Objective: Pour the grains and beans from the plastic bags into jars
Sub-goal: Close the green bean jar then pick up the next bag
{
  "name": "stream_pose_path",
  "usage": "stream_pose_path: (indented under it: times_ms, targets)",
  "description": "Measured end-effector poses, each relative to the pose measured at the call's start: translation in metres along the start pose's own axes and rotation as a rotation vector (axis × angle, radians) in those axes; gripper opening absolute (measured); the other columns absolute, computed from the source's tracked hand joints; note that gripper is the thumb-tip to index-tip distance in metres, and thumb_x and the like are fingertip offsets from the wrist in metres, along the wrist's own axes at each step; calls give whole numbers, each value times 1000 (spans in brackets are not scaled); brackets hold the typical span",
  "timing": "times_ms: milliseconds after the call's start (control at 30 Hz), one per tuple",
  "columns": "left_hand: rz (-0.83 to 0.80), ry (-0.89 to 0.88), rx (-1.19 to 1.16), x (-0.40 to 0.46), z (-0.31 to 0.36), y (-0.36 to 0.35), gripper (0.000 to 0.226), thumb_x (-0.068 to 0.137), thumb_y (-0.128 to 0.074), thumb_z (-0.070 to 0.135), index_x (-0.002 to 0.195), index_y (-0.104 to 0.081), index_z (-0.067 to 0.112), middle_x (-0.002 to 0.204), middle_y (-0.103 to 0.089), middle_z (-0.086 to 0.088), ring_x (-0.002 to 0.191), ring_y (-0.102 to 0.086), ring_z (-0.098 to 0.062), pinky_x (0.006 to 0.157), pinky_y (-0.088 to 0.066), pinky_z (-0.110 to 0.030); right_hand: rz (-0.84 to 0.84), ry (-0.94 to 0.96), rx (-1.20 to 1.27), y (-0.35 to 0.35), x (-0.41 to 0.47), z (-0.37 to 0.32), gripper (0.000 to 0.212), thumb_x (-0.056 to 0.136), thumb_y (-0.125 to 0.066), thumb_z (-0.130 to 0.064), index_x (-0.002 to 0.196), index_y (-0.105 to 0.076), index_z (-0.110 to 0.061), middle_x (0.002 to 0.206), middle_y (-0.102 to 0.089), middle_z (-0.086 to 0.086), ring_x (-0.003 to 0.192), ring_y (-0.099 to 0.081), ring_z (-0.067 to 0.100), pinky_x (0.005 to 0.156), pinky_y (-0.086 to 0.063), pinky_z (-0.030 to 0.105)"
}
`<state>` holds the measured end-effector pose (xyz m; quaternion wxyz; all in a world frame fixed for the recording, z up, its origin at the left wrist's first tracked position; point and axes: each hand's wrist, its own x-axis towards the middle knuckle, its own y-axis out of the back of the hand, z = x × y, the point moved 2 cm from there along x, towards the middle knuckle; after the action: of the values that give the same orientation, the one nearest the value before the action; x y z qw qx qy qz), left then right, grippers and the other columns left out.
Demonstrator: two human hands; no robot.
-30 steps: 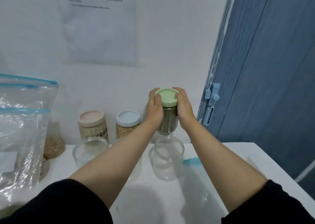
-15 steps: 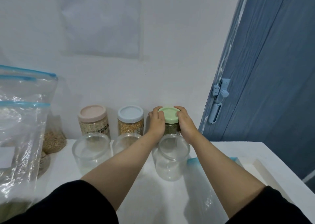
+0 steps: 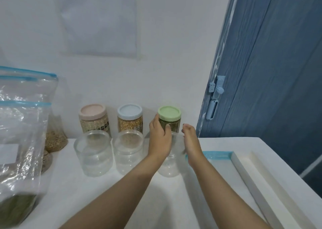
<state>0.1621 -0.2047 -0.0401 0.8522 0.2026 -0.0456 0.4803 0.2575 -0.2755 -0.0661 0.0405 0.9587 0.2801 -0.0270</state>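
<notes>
Head view, frame centre: green-lidded jar (image 3: 169, 118) standing by the wall, lower body hidden behind left hand (image 3: 159, 136), fingers loose against its side. Right hand (image 3: 190, 138) relaxed, apart, holding nothing. Empty clear jar (image 3: 169, 164) largely masked by both wrists. Bag of green beans (image 3: 19, 167) cut off at left edge.

Your white table (image 3: 174, 202) carries three lidded jars (image 3: 129, 118) beyond your grips, three clear jars (image 3: 93, 153) nearer, bags (image 3: 20, 141) left.

Wall sheet (image 3: 101, 19) text too blurred to read
</notes>
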Motion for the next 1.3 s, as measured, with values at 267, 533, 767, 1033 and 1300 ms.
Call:
stream_pose_path:
  times_ms: [267, 533, 767, 1033, 1300]
  targets:
    - [-90, 162, -26, -40, -17, 18, 42, 98, -41, 3, 138, -51, 13, 139, -51, -3, 130, -47, -17, 101, -32, -18, -76, -67, 29, 2, -48, 14, 25, 104, -38, -24, 99, -63, -28, 120, -66, 2, 105, -59, 16, 68, -38, 25]
    - [-39, 248, -373, -140, -41, 55, 23, 102, -48, 36, 118, -59, 48, 123, -62, 22, 120, -56, -2, 110, -42, -37, -170, -16, 111, -1, -154, 15, 30, 107, -36, -24, 112, -62, -37, 123, -64, -5, 106, -57, 3, 76, -38, 18]
    - [26, 148, -383, -194, -45, 118, 37, 104, -32, 45, 129, -54, 31, 130, -62, 9, 119, -58, -3, 101, -46, -24, -216, 160, 114, -34, -230, 41, 20, 104, -50, -26, 122, -52, -34, 104, -62, -32, 101, -61, -5, 83, -48, 12]
    - [167, 191, -547, -211, -57, 146, 70, 75, -35, 76, 117, -61, 27, 122, -67, -10, 114, -62, -20, 96, -47, -34, -125, 171, 101, -72, -262, 47, 21, 106, -46, -25, 100, -56, -42, 98, -64, -24, 96, -62, 3, 80, -52, 21]
    - [150, 210, -662, -204, -66, 149, 50, 86, -43, 65, 91, -65, 20, 95, -70, -8, 98, -63, -29, 98, -44, -54, -232, 89, 150, -67, -254, 41, 31, 104, -40, -19, 106, -69, -30, 115, -64, -3, 104, -60, -1, 91, -46, 16]
